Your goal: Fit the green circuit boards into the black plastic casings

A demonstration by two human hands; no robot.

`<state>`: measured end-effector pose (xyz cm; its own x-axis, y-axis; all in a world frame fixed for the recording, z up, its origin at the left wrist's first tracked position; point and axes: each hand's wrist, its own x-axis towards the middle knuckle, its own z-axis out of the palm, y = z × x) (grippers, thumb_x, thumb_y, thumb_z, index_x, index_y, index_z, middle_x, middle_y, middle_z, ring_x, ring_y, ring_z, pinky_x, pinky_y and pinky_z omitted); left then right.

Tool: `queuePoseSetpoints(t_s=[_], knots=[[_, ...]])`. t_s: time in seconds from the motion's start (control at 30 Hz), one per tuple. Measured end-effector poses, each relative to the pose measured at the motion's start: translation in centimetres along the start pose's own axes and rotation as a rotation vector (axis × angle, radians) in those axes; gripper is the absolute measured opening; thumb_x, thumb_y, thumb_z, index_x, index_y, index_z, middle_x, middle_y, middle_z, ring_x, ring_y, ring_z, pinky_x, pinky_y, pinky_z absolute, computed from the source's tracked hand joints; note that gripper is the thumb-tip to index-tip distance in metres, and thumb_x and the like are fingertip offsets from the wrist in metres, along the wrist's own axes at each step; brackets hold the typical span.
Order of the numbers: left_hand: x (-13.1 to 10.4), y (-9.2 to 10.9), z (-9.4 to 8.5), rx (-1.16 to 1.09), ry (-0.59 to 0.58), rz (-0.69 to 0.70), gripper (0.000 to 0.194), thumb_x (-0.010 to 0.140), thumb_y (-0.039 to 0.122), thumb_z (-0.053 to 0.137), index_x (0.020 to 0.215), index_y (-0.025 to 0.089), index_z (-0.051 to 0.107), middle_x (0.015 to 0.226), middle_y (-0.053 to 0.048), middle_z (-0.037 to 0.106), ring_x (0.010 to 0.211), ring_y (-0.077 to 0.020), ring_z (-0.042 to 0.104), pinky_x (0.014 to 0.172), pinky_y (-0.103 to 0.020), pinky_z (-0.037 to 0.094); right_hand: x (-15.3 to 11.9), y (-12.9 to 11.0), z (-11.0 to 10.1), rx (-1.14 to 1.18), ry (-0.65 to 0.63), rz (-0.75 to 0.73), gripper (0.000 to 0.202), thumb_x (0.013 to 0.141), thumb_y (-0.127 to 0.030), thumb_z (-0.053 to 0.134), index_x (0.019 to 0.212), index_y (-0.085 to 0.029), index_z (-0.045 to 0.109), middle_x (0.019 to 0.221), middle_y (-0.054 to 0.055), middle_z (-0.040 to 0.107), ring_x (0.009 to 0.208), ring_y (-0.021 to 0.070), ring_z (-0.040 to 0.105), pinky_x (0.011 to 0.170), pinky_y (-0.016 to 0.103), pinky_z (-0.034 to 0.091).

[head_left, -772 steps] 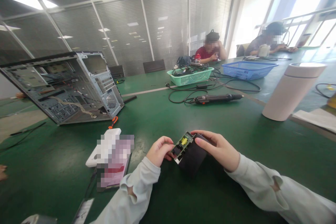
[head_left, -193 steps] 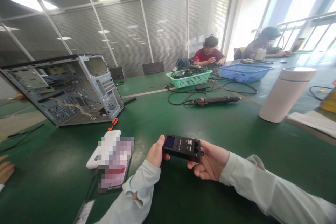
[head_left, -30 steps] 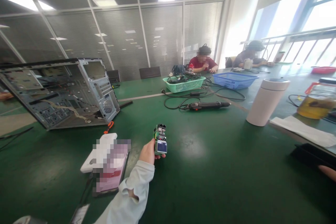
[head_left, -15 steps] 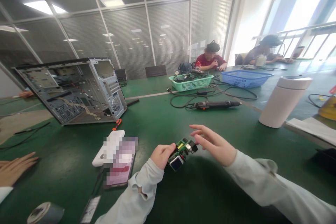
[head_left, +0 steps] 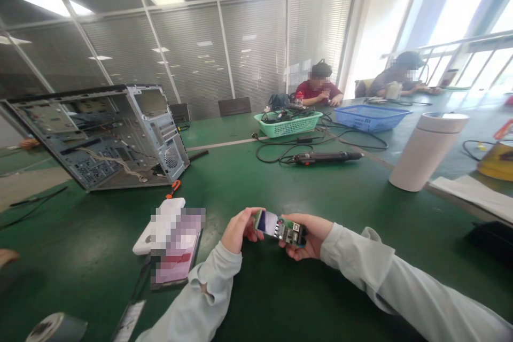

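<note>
- Above the green worktop (head_left: pixel 224 176): circuit board (head_left: pixel 286 231) with small screen (head_left: pixel 267 222).
- Left hand (head_left: pixel 239 228): grip grasping the board's screen end.
- Right hand (head_left: pixel 313 234): grip closed around opposite end.
- Beyond: black corded tool (head_left: pixel 328 157).

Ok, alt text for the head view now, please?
A small green circuit board with a screen is held between a person's left hand and right hand over a green table. An open computer case sits at left; beyond lie a corded black tool, a green basket and a blue basket.
</note>
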<state>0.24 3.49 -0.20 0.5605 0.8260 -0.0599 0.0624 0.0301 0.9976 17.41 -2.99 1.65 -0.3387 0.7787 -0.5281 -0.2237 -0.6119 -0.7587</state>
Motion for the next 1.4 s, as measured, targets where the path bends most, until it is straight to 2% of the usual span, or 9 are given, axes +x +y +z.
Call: queuePoseSetpoints(t_s=[0.17,0.3,0.57,0.7,0.83,1.0,1.17,1.3,1.4], knots=[[-0.7,0.0,0.8,0.115,0.129,0.159,0.061,0.072,0.062,0.039,0.091,0.009,0.061,0.047,-0.001,0.053,0.043,-0.0111,0.048,0.044,-0.022,0.036,-0.2,0.3,0.8,0.196,-0.145,0.113,0.046,0.089,-0.030,0.010,0.103,-0.009,0.048,0.060,0.004,0.049,0.040,0.0101,0.045,0.039,0.017,0.035],[-0.8,0.1,1.2,0.135,0.204,0.140,0.057,0.073,0.061,0.037,0.077,0.010,0.062,0.046,-0.002,0.053,0.043,-0.0114,0.047,0.044,-0.023,0.037,0.0,0.6,0.7,0.295,-0.256,0.134,0.051,0.090,-0.034,0.006,0.106,-0.009,0.048,0.061,0.005,0.051,0.041,0.0113,0.046,0.040,0.018,0.035],[0.3,-1.1,0.1,0.020,0.089,0.094,0.059,0.067,0.055,0.038,0.097,0.009,0.059,0.057,-0.003,0.059,0.044,-0.0101,0.047,0.043,-0.022,0.036,0.5,1.1,1.1,0.233,-0.131,0.060,0.054,0.096,-0.046,0.007,0.092,-0.009,0.046,0.067,0.006,0.053,0.050,0.0119,0.053,0.046,0.019,0.042],[0.5,-1.7,-0.3,-0.018,0.089,0.109,0.058,0.067,0.052,0.040,0.105,0.010,0.057,0.073,-0.006,0.062,0.050,-0.0108,0.052,0.043,-0.021,0.037,0.3,1.1,1.2,0.189,-0.010,-0.122,0.033,0.093,-0.043,0.036,0.096,-0.011,0.043,0.073,0.005,0.054,0.058,0.0125,0.056,0.051,0.018,0.044],[0.8,-2.3,-0.3,-0.015,0.097,0.053,0.054,0.070,0.045,0.040,0.110,0.012,0.055,0.070,-0.004,0.061,0.050,-0.0101,0.052,0.042,-0.020,0.038,0.4,1.3,0.8,-0.013,-0.039,-0.305,0.065,0.061,-0.056,0.072,0.097,-0.010,0.043,0.080,0.006,0.053,0.066,0.0143,0.057,0.053,0.017,0.044],[1.2,-2.3,-0.2,-0.017,0.140,0.006,0.053,0.071,0.048,0.037,0.104,0.012,0.058,0.059,-0.001,0.057,0.048,-0.0098,0.050,0.041,-0.019,0.036,0.1,2.0,0.9,-0.389,0.087,-0.774,0.046,0.069,-0.040,0.067,0.096,-0.015,0.039,0.092,0.005,0.051,0.076,0.0141,0.054,0.066,0.024,0.046],[1.0,-1.5,0.2,-0.030,0.145,0.006,0.061,0.067,0.057,0.036,0.097,0.009,0.059,0.061,-0.003,0.058,0.047,-0.0088,0.047,0.040,-0.018,0.034,-1.2,1.7,1.1,-0.795,0.371,-1.103,0.029,0.077,-0.027,0.054,0.099,-0.018,0.039,0.111,0.007,0.046,0.100,0.0193,0.048,0.087,0.035,0.040],[0.7,-1.1,0.4,-0.036,0.139,0.028,0.062,0.066,0.059,0.036,0.094,0.009,0.058,0.059,-0.003,0.057,0.046,-0.0090,0.045,0.040,-0.019,0.033,-2.2,1.4,0.7,-0.852,0.508,-1.134,0.029,0.077,-0.029,0.056,0.099,-0.018,0.040,0.111,0.007,0.048,0.101,0.0211,0.048,0.087,0.037,0.040],[0.6,-1.2,0.3,-0.023,0.118,0.047,0.060,0.069,0.058,0.036,0.095,0.009,0.058,0.060,-0.003,0.056,0.047,-0.0088,0.045,0.041,-0.020,0.033,-2.9,1.3,0.6,-0.469,0.378,-0.916,0.041,0.074,-0.041,0.062,0.097,-0.016,0.040,0.099,0.009,0.054,0.087,0.0214,0.055,0.075,0.032,0.047]])
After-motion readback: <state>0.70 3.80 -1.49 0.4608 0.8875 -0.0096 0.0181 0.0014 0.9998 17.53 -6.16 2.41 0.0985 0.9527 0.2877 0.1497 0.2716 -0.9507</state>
